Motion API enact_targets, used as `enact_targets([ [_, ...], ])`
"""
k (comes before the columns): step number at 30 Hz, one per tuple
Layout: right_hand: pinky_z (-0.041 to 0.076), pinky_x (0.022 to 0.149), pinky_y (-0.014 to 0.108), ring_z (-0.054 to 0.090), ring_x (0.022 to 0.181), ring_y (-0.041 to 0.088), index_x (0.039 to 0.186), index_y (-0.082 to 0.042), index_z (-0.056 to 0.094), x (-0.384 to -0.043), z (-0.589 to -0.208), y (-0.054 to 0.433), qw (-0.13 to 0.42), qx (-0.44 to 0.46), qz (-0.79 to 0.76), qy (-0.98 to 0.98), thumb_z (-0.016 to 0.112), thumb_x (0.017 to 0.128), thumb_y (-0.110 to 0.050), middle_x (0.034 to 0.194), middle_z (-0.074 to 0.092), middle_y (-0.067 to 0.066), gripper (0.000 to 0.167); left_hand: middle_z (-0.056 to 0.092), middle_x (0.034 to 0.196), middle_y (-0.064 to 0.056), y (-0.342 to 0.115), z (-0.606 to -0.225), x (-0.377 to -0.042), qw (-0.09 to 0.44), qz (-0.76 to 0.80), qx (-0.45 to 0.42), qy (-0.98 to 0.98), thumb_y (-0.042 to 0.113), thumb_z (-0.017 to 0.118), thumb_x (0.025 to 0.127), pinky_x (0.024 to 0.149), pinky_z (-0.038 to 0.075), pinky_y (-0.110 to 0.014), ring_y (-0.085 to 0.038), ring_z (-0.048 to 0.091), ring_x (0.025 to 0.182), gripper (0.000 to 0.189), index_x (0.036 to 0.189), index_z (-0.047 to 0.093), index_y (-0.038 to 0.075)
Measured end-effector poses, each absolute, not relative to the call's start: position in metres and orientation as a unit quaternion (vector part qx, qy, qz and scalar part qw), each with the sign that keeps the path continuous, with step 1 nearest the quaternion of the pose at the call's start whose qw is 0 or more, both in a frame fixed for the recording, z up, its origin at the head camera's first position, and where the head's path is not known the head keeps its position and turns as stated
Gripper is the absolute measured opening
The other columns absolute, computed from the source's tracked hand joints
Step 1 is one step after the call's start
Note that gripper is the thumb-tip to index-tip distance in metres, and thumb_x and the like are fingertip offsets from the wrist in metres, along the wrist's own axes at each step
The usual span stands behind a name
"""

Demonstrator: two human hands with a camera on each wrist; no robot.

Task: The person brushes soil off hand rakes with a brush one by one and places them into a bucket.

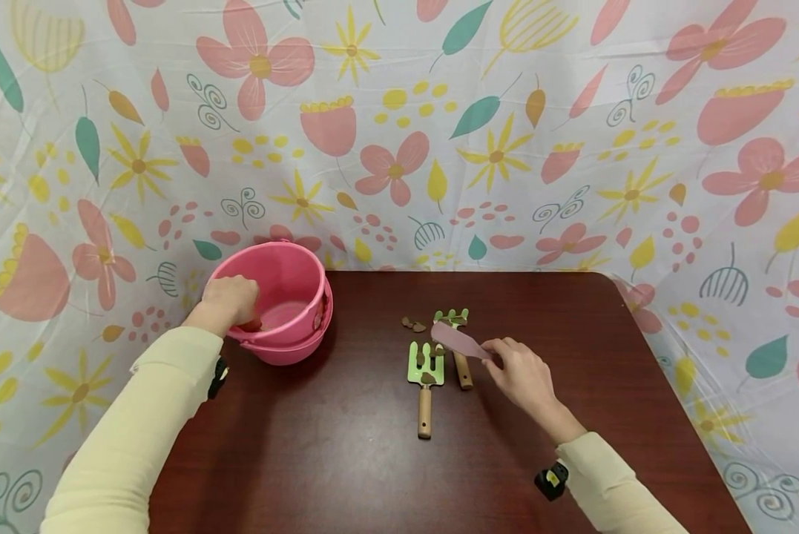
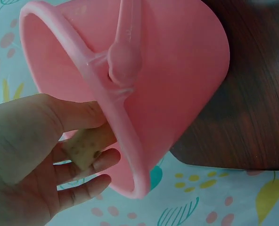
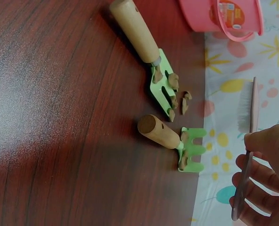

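Note:
My left hand (image 1: pixel 235 300) reaches over the near rim of a pink bucket (image 1: pixel 288 278). In the left wrist view, its thumb and fingers hold a light wooden handle (image 2: pixel 88 146) with a small hole in its end; whatever joins that handle is hidden by the bucket wall. My right hand (image 1: pixel 522 378) pinches a pink brush (image 1: pixel 459 343) above the garden tools, and its white bristles (image 3: pixel 244 107) show in the right wrist view. Below it lie a green hand fork (image 1: pixel 425 404) and a green hand rake (image 1: pixel 464 371), both with wooden handles.
Brown clumps (image 1: pixel 413 325) lie on the dark wooden table (image 1: pixel 346 437) and on the fork and rake heads. A patterned white cloth (image 1: pixel 399 222) hangs behind the table and along its sides. The bucket stands at the table's back left.

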State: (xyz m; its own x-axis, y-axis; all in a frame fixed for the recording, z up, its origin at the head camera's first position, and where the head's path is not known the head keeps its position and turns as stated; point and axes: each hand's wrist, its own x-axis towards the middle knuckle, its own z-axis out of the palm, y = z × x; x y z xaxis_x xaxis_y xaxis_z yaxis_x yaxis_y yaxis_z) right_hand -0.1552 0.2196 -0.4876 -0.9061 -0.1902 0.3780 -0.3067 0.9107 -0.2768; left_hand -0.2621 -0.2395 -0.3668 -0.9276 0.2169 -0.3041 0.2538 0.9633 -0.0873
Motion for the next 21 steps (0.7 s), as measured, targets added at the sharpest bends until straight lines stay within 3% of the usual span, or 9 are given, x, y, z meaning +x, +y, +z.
enact_targets([
  [16,0.035,0.045,0.027,0.049,0.059,0.014,0.099,-0.015,0.067,-0.154,-0.484,0.218,0.176,0.122,0.170,-0.962,0.072,0.077,-0.017,0.082,0.063,0.003,0.024,0.061,0.075,-0.008,-0.249,-0.344,-0.253,0.142,-0.039,0.074,0.986,0.050,0.081,0.055,0.050,0.044,-0.033,-0.026,0.055,0.065,0.064,0.094,0.064,0.003],
  [21,0.035,0.044,0.027,0.049,0.059,0.014,0.099,-0.014,0.067,-0.155,-0.485,0.219,0.183,0.125,0.167,-0.961,0.072,0.076,-0.016,0.082,0.063,0.003,0.023,0.055,0.072,-0.012,-0.251,-0.338,-0.252,0.128,-0.049,0.071,0.988,0.019,0.073,0.068,0.049,0.042,-0.034,-0.027,0.053,0.064,0.025,0.083,0.061,0.003],
])
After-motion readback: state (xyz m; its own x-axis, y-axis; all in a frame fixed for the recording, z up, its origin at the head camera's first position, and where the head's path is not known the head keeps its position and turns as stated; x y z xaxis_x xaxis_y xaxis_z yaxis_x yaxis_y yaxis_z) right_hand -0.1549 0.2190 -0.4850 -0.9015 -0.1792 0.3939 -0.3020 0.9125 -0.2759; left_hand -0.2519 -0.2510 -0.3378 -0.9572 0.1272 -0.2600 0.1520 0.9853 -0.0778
